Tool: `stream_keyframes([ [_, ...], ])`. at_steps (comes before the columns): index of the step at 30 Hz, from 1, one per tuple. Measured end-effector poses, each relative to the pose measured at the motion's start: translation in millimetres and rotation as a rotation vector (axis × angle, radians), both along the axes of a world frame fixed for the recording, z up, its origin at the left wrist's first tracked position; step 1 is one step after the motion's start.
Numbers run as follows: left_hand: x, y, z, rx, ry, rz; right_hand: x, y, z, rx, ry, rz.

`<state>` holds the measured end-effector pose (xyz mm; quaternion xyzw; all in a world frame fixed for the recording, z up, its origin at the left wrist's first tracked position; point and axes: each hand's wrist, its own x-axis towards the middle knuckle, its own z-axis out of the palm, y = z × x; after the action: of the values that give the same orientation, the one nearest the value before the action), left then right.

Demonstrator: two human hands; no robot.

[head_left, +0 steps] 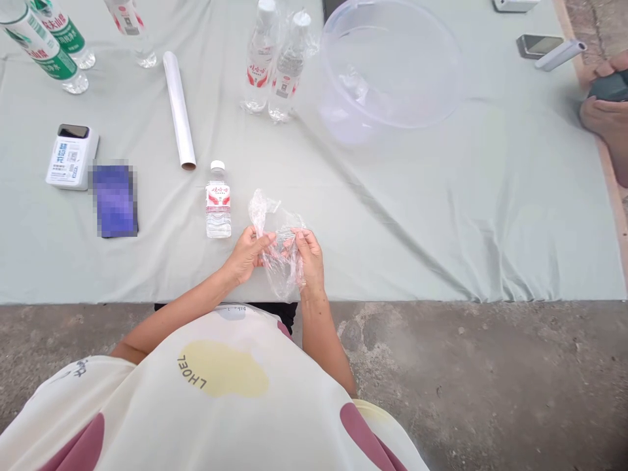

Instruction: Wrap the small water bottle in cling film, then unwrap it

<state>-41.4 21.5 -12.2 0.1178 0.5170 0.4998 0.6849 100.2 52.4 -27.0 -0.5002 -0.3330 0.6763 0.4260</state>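
Left hand (245, 256) and right hand (310, 258) are gripping a crumpled sheet of clear plastic film (277, 245), pinching it from both sides near the table's edge. A small water bottle (218, 199) is standing upright just beyond the left hand on a pale green tablecloth (392, 229); a film roll (179, 111) is lying farther off.

Long table (441, 196) draped in a pale sage-green cloth (495, 163), creased in long diagonal folds, its near hem hanging straight along the edge. Below that edge, bare grey concrete floor (495, 386), rough and patchy, scuffed paler left of centre. Past the table's right side, a tan strip (602, 176), possibly a wooden frame, hard to say at this angle. Beyond it, darker cracked ground (596, 26). Light soft, even; shadows faint.
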Motion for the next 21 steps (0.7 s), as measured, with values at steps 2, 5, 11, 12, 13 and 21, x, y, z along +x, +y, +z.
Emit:
stream_keyframes([
  [2, -2.2, -2.6, -1.2, -0.025, 0.089, -0.040, 3.9, 3.8, -0.2, 0.008, -0.015, -0.022],
  [5, -12.2, -6.7, -3.9, -0.075, 0.120, -0.037, 19.5, 14.5, -3.9, 0.032, -0.069, -0.124],
  [11, -26.7, -14.0, -5.8, -0.095, 0.083, 0.014, 77.4, 34.3, -14.0, 0.014, -0.233, -0.215],
  [12, -26.0, -14.7, -5.5, -0.098, 0.082, 0.037, 87.3, 36.3, -14.5, -0.006, -0.261, -0.203],
  [13, -24.8, -15.1, -5.2, -0.103, 0.083, 0.061, 96.2, 37.9, -14.1, -0.028, -0.294, -0.195],
  [21, -16.7, -14.3, -4.4, -0.120, 0.140, 0.113, 96.8, 26.7, 31.2, 0.480, -0.993, -0.467],
])
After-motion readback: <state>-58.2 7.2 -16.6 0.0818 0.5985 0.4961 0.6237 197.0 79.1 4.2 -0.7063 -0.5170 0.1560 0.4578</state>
